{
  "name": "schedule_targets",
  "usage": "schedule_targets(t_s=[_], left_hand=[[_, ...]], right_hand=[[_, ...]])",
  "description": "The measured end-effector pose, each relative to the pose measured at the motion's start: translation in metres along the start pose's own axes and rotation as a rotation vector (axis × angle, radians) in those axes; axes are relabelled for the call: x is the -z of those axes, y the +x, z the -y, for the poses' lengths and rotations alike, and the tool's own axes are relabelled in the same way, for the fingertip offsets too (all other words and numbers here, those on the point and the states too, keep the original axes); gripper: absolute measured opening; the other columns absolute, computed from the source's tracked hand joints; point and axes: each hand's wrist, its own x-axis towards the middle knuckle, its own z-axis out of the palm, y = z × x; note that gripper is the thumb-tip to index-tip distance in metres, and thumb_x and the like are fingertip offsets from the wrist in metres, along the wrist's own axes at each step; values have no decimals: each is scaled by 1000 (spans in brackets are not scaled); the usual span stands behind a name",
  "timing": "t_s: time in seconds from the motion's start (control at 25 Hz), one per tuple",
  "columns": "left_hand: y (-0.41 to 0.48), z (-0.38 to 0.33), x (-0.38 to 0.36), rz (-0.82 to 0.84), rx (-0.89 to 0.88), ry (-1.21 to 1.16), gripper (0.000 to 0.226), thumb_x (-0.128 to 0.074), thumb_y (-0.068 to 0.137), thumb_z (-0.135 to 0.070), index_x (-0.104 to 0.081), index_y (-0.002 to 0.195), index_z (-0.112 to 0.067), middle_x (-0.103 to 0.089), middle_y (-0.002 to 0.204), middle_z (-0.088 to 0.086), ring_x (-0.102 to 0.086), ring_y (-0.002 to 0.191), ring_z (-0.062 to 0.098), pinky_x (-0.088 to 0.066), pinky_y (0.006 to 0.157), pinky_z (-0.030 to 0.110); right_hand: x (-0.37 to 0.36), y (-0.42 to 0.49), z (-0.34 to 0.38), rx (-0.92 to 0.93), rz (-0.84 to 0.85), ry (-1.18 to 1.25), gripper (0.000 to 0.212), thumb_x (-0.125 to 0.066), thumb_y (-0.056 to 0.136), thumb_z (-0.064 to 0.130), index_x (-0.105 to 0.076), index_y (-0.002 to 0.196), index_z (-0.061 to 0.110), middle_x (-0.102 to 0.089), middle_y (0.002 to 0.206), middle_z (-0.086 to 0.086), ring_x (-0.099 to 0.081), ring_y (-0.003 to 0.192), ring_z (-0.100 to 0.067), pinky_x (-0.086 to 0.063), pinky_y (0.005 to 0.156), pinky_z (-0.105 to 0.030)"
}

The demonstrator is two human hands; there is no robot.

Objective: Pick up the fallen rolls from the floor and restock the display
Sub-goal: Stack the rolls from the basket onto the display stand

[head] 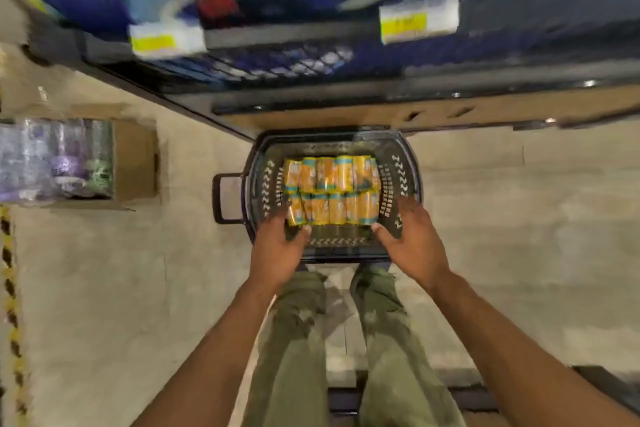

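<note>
A dark plastic basket (403,180) stands on the floor right below the shelving. Inside it lies a pack of orange-and-teal rolls (330,189) in two rows. My left hand (280,248) reaches over the basket's near rim, its fingers curled at the pack's near left corner. My right hand (410,236) reaches in at the near right side, thumb by the pack's near right corner and fingers spread along the basket's inner wall. The frame is blurred, so I cannot tell how firmly either hand holds the pack.
Blue-packaged goods fill the shelves (311,55) above, with yellow price tags (419,22) on the edge. A cardboard box (135,163) with purple wrapped packs (55,159) sits on the floor at the left. My legs in green trousers (298,340) stand behind the basket.
</note>
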Motion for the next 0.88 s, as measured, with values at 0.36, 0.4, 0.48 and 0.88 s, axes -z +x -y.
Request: schedule_targets(t_s=[0.36, 0.4, 0.48, 0.88], left_hand=[[249, 149, -152, -53, 210, -4, 78, -71, 76, -55, -53, 144, -22, -63, 138, 6, -61, 123, 26, -49, 105, 40], [269, 163, -159, -78, 205, -13, 80, -70, 72, -58, -55, 140, -21, -66, 132, 7, -63, 119, 27, -51, 102, 42], [303, 191, -171, -138, 173, 0, 64, -77, 78, -46, -60, 133, -19, -68, 125, 4, -64, 115, 24, -50, 103, 35], [368, 217, -233, -461, 138, 139, 74, -85, 72, -36, -49, 134, -20, -42, 138, 14, -39, 127, 36, -31, 107, 40]], right_hand=[[-172, 196, -151, -150, 25, 166, 69, -71, 80, 54, -58, 137, 17, -66, 132, -11, -62, 122, -30, -49, 104, -41], [-189, 218, -159, -164, 25, 167, 69, -71, 82, 55, -58, 137, 16, -66, 132, -10, -62, 122, -30, -49, 102, -38], [-225, 257, -173, -219, 39, 250, 59, -73, 88, 49, -59, 135, 16, -69, 126, -5, -64, 115, -25, -49, 94, -28], [-298, 348, -211, -313, -64, 410, 36, -88, 79, 38, -60, 94, 21, -61, 80, 12, -62, 75, -9, -49, 69, -28]])
